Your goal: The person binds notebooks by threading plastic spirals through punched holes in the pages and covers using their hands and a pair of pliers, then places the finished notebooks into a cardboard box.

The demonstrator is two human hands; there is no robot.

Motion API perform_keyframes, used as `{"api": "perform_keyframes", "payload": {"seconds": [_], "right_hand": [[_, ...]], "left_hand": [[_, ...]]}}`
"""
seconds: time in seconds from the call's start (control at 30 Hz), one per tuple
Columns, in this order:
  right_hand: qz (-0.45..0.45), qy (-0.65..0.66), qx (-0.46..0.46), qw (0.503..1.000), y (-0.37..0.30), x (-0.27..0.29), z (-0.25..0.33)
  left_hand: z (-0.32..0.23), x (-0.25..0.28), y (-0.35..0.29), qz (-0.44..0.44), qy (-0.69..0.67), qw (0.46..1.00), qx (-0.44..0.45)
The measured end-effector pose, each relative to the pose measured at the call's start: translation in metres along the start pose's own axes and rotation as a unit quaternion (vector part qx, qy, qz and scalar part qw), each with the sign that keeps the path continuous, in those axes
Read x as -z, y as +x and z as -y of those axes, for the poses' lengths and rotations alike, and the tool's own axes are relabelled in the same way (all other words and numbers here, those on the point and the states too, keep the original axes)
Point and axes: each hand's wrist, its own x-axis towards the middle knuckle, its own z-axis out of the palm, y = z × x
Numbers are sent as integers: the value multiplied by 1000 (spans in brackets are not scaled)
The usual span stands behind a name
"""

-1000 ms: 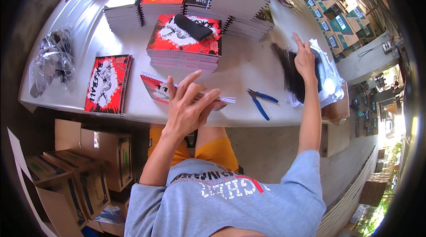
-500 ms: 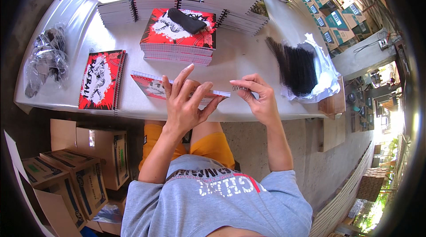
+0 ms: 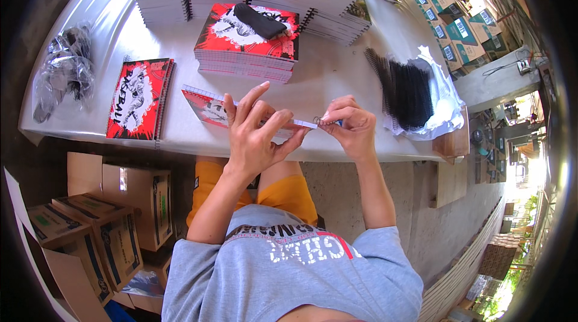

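right hand [image 3: 355,132] nearer notebook [image 3: 203,107], pinching coil [image 3: 318,121]

A head-worn fisheye (left one) looks down at the hands [image 3: 250,141] [image 3: 356,132].

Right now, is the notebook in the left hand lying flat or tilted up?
Tilted up: the left hand holds the notebook slanted, its page edge a thin pale strip above the red cover.

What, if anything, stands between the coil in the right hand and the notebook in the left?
Nothing visible: the right hand pinches the dark coil at the right end of the notebook the left hand holds; coil-to-notebook contact is unclear.
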Motion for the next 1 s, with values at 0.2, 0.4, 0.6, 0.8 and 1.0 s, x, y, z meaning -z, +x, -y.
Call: {"api": "perform_keyframes", "payload": {"seconds": [0.2, 0.4, 0.6, 0.8, 1.0], "right_hand": [[38, 40, -18, 998, 3, 3, -4], [104, -1, -19, 994, 16, 15, 11], [167, -33, -37, 985, 12, 31, 29], [132, -80, -223, 962, 3, 14, 57], [47, -178, -69, 980, -6, 2, 44]], "left_hand": [[-1, 2, 2, 12, -18, 1000, -12], [-4, 5, 2, 29, -11, 999, -21], [-5, 3, 5, 28, -8, 1000, -5], [-2, 5, 0, -9, 55, 998, 19], [-4, 4, 0, -2, 58, 998, 13]]}}
